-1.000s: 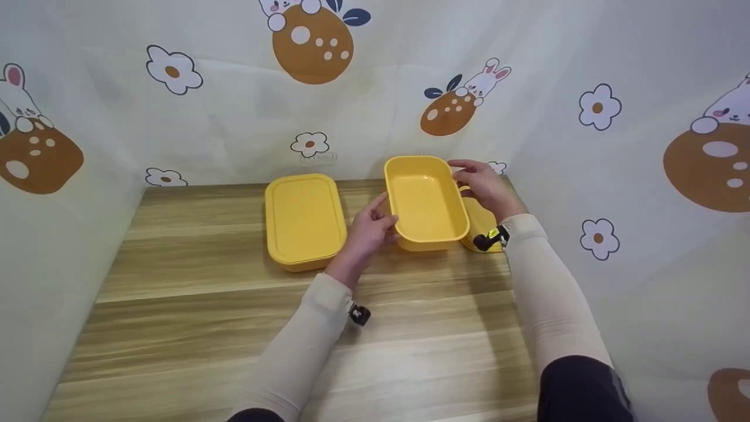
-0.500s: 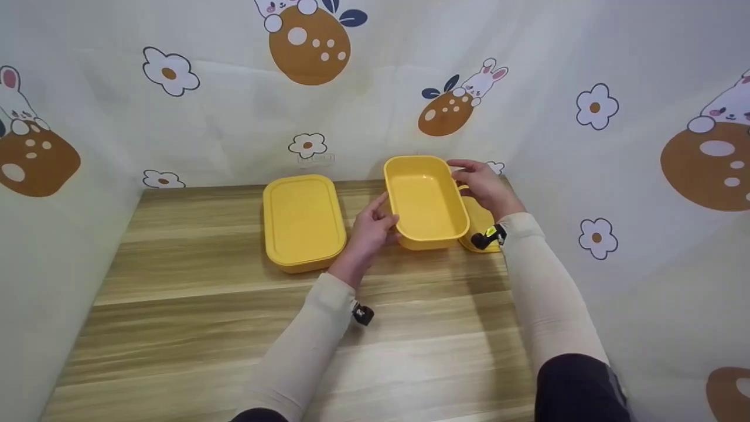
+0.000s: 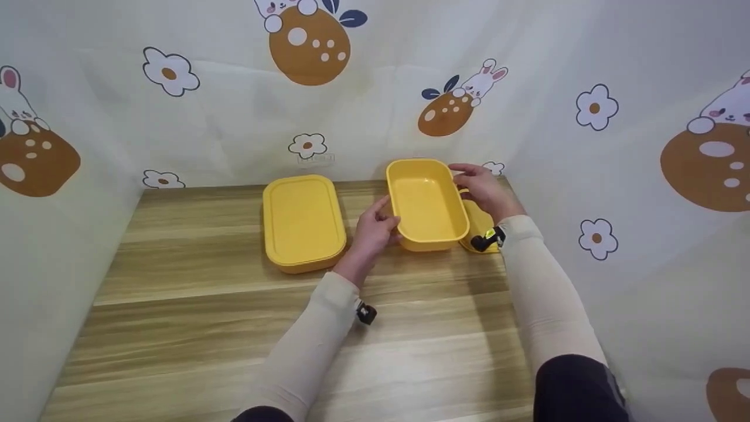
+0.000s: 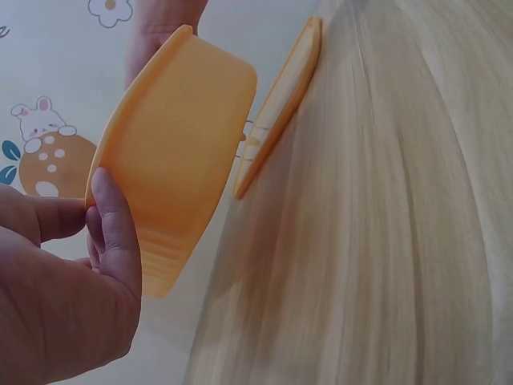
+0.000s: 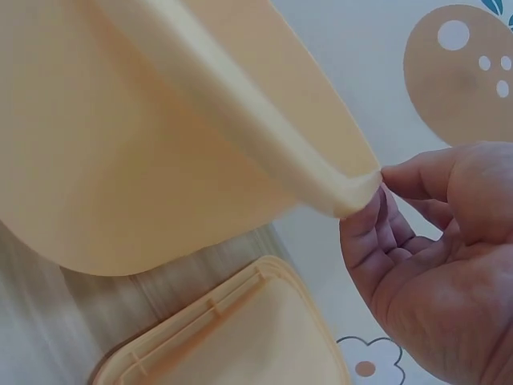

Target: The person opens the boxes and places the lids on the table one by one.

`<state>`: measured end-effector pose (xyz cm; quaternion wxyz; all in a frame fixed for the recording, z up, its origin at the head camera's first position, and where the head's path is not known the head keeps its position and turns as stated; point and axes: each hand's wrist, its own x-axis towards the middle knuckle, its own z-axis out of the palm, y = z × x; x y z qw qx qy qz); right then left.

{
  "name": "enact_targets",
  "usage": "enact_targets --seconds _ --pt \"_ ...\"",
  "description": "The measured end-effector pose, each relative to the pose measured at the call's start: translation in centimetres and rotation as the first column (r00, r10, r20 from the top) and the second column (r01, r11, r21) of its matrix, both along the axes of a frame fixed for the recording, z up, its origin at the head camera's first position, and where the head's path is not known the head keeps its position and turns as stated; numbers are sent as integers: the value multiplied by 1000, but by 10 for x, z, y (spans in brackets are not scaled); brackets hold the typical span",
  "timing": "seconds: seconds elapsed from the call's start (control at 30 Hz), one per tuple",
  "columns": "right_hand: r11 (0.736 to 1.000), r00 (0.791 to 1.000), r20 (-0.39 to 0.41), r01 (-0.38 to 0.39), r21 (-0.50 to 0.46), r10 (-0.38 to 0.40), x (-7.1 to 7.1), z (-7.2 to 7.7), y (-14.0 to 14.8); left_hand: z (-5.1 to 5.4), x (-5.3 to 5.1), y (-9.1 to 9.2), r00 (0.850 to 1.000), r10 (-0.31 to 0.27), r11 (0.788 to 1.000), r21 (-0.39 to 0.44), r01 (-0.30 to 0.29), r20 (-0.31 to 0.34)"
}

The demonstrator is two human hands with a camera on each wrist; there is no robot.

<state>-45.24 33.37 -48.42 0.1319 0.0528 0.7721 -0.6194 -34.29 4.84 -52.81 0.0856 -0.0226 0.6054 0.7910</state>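
Note:
A yellow rectangular lunch box [image 3: 428, 202], its inside bare, is held up off the table between both hands. My left hand [image 3: 374, 228] pinches its rim on the left side; the left wrist view shows the thumb and fingers [image 4: 116, 228] at the box's edge. On the opposite side my right hand [image 3: 483, 190] pinches the rim near the far right corner, clearest in the right wrist view. A loose yellow lid [image 3: 479, 223] lies on the table below and right of the box, partly hidden by it and by the right wrist.
Left of the hands, a second yellow lunch box [image 3: 303, 223] stands on the wood-grain table [image 3: 222, 334] with its lid on. A patterned cloth [image 3: 363, 111] hangs just behind the table, and more cloth closes off both sides.
The lunch box and both hands have sunk very slightly toward the table over the last half second. The grip of each hand looks the same; the covered box and loose lid stay put.

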Motion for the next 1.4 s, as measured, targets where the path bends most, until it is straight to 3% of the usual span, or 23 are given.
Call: enact_targets --seconds 0.2,0.43,0.97,1.4 --pt "999 999 -5 43 3 -43 -2 -17 -1 -10 -3 3 1000 -1 1000 -30 1 -7" --pt "997 997 -10 78 21 -78 -3 -28 -2 -16 -5 5 1000 11 999 -51 -11 -1" --pt "992 993 -32 115 41 -114 -3 -33 -3 -24 -12 14 1000 17 996 -87 -18 -19" --pt "989 987 -61 147 25 -146 -3 -38 -7 -23 -13 17 999 28 995 -97 -30 -19"
